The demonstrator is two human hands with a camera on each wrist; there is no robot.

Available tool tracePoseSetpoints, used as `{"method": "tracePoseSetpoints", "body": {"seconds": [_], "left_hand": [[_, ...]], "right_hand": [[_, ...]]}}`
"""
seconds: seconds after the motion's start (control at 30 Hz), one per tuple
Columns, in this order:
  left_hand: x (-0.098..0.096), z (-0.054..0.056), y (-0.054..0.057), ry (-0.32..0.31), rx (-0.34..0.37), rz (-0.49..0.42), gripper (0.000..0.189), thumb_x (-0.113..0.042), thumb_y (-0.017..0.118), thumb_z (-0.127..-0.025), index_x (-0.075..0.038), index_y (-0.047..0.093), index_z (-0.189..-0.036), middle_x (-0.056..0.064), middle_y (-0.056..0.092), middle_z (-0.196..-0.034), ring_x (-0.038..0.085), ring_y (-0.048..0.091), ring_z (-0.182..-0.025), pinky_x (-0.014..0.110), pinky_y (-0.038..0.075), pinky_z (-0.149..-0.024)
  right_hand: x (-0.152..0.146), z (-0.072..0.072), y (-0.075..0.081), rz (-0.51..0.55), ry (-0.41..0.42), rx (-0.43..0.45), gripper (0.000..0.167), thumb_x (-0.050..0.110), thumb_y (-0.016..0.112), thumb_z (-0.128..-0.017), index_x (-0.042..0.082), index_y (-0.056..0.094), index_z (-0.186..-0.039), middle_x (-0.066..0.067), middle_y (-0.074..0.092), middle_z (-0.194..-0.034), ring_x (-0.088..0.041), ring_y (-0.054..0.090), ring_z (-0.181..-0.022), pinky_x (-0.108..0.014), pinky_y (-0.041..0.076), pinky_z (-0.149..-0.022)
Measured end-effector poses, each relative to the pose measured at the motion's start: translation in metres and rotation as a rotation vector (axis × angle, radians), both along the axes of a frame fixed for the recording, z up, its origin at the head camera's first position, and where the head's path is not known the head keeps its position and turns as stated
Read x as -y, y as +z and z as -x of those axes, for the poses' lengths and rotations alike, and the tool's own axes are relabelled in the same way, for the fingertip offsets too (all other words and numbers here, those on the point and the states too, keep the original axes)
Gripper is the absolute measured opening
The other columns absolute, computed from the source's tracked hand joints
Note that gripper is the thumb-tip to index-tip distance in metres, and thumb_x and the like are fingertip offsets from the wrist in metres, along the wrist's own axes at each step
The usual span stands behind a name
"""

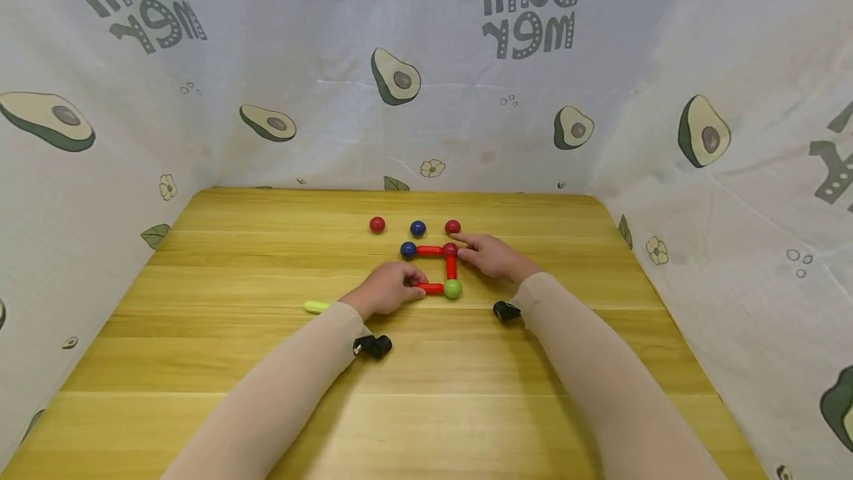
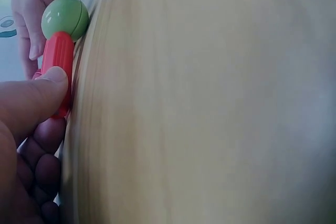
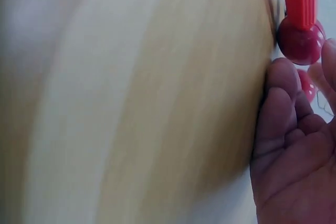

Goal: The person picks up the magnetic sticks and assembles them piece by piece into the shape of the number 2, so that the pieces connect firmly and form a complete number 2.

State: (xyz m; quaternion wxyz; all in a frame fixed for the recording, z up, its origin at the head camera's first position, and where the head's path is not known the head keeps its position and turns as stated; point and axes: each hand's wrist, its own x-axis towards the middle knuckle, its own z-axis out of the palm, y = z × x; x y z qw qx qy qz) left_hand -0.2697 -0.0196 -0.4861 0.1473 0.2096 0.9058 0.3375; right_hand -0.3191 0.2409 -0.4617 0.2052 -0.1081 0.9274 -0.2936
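Note:
My left hand point(image 1: 395, 289) pinches a red rod point(image 2: 56, 56) between thumb and fingers. That rod's far end joins a light green ball point(image 1: 452, 289). From the green ball another red rod point(image 1: 451, 267) runs away to a dark red ball point(image 1: 450, 250). A third red rod point(image 1: 429, 251) links this ball to a blue ball point(image 1: 408, 250). My right hand point(image 1: 492, 256) lies beside the dark red ball, close against it; its fingers are loosely bent. One finger reaches toward a separate red ball point(image 1: 453, 227) behind. Whether it touches that ball cannot be told.
A loose red ball point(image 1: 377, 224) and a loose blue ball point(image 1: 417, 228) lie toward the back of the wooden table point(image 1: 426, 421). Left of my left wrist lies a yellow-green rod point(image 1: 316, 307). A printed cloth point(image 1: 320, 139) surrounds the table's back and sides.

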Motion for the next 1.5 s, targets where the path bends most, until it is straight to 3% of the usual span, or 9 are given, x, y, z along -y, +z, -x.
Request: {"method": "tracePoseSetpoints", "body": {"seconds": [0.13,0.4,0.53,0.63,0.77,1.1,1.33,1.5], "left_hand": [[-0.001,-0.002,0.001,-0.001,-0.001,0.000,0.013,-0.026,0.075,-0.100,-0.019,0.076,-0.110,-0.003,0.068,-0.100,0.017,0.058,-0.094,0.035,0.049,-0.094],[-0.001,-0.004,0.004,0.001,-0.005,-0.003,0.012,-0.026,0.075,-0.100,-0.019,0.076,-0.110,-0.004,0.068,-0.100,0.016,0.057,-0.094,0.035,0.049,-0.094],[0.000,-0.004,0.007,0.003,0.003,-0.004,0.013,-0.025,0.075,-0.099,-0.018,0.076,-0.111,-0.004,0.068,-0.099,0.015,0.058,-0.093,0.035,0.050,-0.093],[0.000,-0.004,0.007,0.006,0.009,-0.003,0.014,-0.025,0.075,-0.099,-0.018,0.076,-0.111,-0.004,0.069,-0.099,0.015,0.059,-0.093,0.034,0.050,-0.094],[0.000,-0.004,0.006,0.010,0.013,-0.007,0.014,-0.025,0.075,-0.099,-0.018,0.076,-0.112,-0.004,0.069,-0.100,0.015,0.059,-0.093,0.034,0.050,-0.094],[-0.001,-0.005,0.006,0.010,0.000,-0.004,0.013,-0.025,0.075,-0.099,-0.018,0.076,-0.111,-0.004,0.069,-0.099,0.015,0.059,-0.093,0.034,0.050,-0.093],[0.000,-0.001,0.007,-0.012,0.029,0.010,0.014,-0.027,0.075,-0.099,-0.020,0.075,-0.112,-0.004,0.068,-0.099,0.016,0.058,-0.093,0.034,0.050,-0.093],[0.008,0.005,0.016,-0.041,0.070,-0.024,0.025,-0.028,0.074,-0.099,-0.016,0.073,-0.121,-0.004,0.071,-0.109,0.015,0.062,-0.101,0.036,0.052,-0.100]], "right_hand": [[-0.006,-0.006,0.003,0.032,0.020,0.001,0.054,0.032,0.054,-0.111,0.029,0.041,-0.163,-0.010,0.064,-0.108,-0.024,0.057,-0.089,-0.036,0.049,-0.083],[-0.010,-0.027,0.016,0.041,0.103,-0.029,0.046,0.028,0.063,-0.107,0.026,0.058,-0.152,-0.009,0.067,-0.116,-0.022,0.056,-0.086,-0.031,0.047,-0.073],[-0.005,-0.038,0.017,0.062,0.156,-0.035,0.044,0.024,0.070,-0.103,0.019,0.064,-0.146,-0.007,0.070,-0.116,-0.021,0.059,-0.091,-0.032,0.051,-0.078],[0.000,-0.043,0.014,0.065,0.193,-0.052,0.042,0.024,0.073,-0.101,0.014,0.068,-0.142,-0.003,0.074,-0.117,-0.018,0.061,-0.098,-0.035,0.053,-0.088],[0.003,-0.046,0.008,0.101,0.195,-0.050,0.039,0.022,0.075,-0.099,0.012,0.071,-0.136,-0.001,0.076,-0.122,-0.016,0.062,-0.104,-0.038,0.053,-0.097],[-0.001,-0.044,-0.001,0.180,0.192,0.022,0.039,0.020,0.077,-0.097,0.011,0.072,-0.135,-0.002,0.076,-0.126,-0.015,0.062,-0.106,-0.040,0.053,-0.103],[-0.001,-0.044,-0.003,0.200,0.156,0.040,0.038,0.021,0.077,-0.097,0.012,0.073,-0.134,-0.004,0.075,-0.126,-0.017,0.062,-0.106,-0.041,0.052,-0.103],[0.000,-0.045,-0.002,0.196,0.139,0.051,0.038,0.021,0.078,-0.097,0.014,0.073,-0.134,-0.003,0.075,-0.126,-0.018,0.060,-0.106,-0.041,0.052,-0.104]]}}
